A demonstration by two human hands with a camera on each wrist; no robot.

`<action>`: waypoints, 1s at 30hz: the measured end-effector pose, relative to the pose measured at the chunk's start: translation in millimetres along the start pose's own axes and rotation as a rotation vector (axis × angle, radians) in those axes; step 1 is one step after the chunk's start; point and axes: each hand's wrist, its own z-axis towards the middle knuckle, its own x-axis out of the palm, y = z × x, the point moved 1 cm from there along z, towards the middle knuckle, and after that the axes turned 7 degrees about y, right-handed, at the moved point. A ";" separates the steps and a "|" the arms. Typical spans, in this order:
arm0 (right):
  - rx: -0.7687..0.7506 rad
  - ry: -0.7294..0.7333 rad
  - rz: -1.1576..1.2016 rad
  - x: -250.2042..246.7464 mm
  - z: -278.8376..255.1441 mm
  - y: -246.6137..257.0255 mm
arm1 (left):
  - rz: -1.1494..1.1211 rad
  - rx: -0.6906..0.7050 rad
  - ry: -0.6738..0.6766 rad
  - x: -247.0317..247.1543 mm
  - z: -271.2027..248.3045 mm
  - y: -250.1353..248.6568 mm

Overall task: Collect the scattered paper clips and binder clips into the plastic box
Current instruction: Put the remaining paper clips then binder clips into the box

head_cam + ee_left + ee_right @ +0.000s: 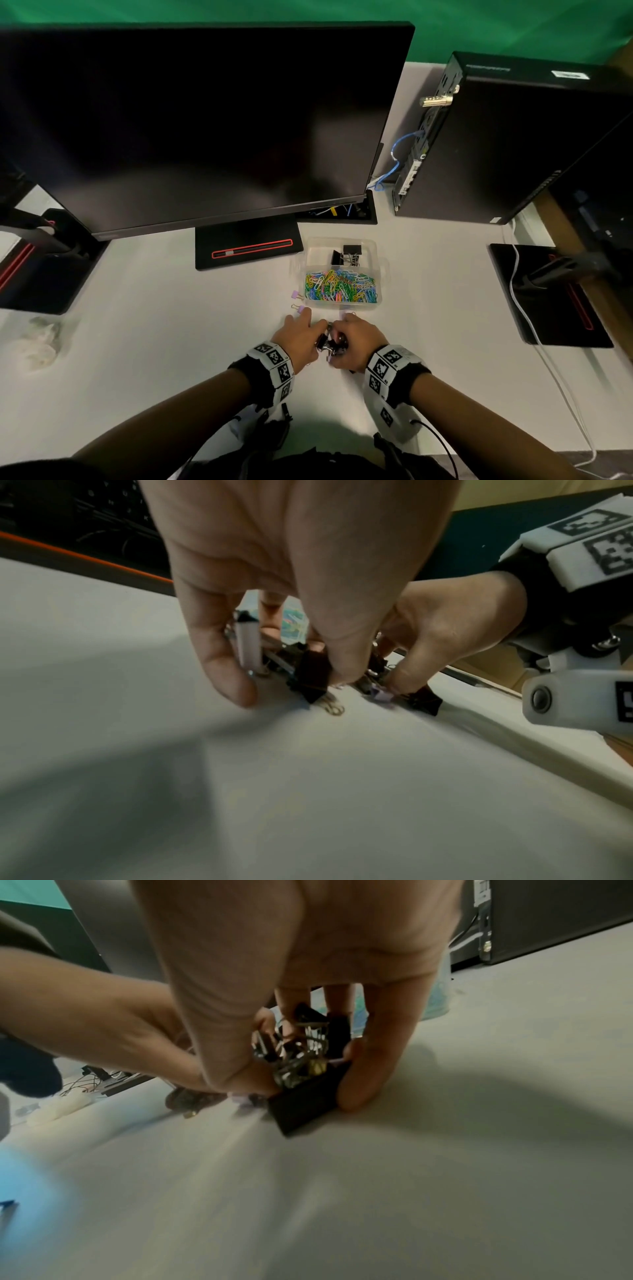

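A heap of black binder clips (330, 343) lies on the white desk between my two hands. My left hand (301, 337) curls its fingers round the heap's left side, where a black clip (310, 676) and a pale clip (248, 647) sit under its fingertips. My right hand (356, 342) grips the right side, thumb and fingers closed on a large black clip (304, 1099) and tangled wire handles. The clear plastic box (383, 270) stands just beyond, with coloured paper clips (340, 282) in the near compartment and black binder clips (347, 255) in the far one. Two small lilac clips (298, 301) lie left of the box.
A large dark monitor (191, 116) on its stand (246, 248) rises behind the box. A black computer case (513, 137) stands at the right with cables. Further monitor bases sit at far left (37, 270) and far right (548, 294). Crumpled clear wrap (41, 342) lies at left.
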 end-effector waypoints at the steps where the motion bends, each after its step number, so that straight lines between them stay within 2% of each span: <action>1: 0.003 0.001 0.001 -1.0 -0.2 -0.4 | -0.001 -0.011 0.003 -1.9 -1.1 0.8; 9: 0.046 0.008 -0.017 -18.4 -3.1 -4.9 | -0.079 0.001 -0.036 -8.0 1.7 12.5; 16: 0.082 0.012 0.006 -30.6 -7.5 -14.6 | -0.349 0.161 -0.067 -32.0 -2.2 22.4; 21: 0.126 0.013 0.069 -34.6 -11.5 -18.5 | -0.512 0.250 -0.193 -73.1 15.6 28.7; 26: 0.133 0.009 0.140 -41.3 -14.4 -19.8 | -0.533 0.243 -0.357 -115.0 56.7 29.4; 30: 0.133 0.024 0.197 -45.2 -16.3 -22.1 | -0.602 0.197 -0.401 -128.9 88.4 24.5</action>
